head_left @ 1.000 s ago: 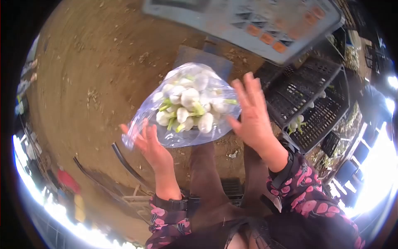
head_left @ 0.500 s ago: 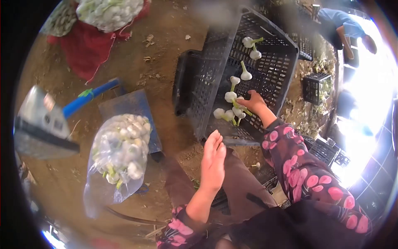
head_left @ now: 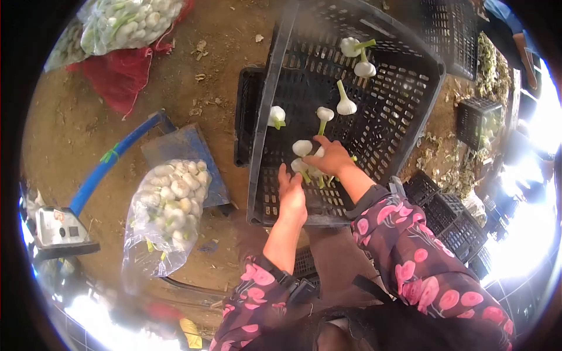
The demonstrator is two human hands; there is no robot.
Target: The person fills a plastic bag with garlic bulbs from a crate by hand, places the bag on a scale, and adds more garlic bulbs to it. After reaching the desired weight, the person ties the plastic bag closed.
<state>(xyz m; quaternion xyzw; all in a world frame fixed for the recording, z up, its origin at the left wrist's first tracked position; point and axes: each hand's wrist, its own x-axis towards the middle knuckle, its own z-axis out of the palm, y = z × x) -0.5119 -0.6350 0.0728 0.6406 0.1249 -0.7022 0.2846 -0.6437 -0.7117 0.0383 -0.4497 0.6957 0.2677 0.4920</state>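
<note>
Inside a black plastic crate (head_left: 436,73), several white garlic bulbs (head_left: 346,106) with green stem stubs lie on the slotted floor. My right hand (head_left: 333,159) curls over garlic in the cluster at the crate's near end, its fingers partly covering a bulb (head_left: 319,152). Just left of it, my left hand (head_left: 291,195) reaches over the near side with fingers apart, next to a bulb (head_left: 300,167) of the same cluster. One bulb (head_left: 277,115) rests by the left wall; others lie toward the far end.
A clear plastic bag of garlic (head_left: 175,199) rests on a blue platform scale (head_left: 213,175) at left, its display head (head_left: 61,228) on a blue post. Behind are another garlic bag (head_left: 132,23) and red mesh sacking (head_left: 120,82). Other crates (head_left: 453,216) stand right; a person's arm (head_left: 524,52) shows top right.
My left hand has moved from outside the crate into its near end, beside the right hand. The view has shifted, and the bulb by the left wall is now visible.
</note>
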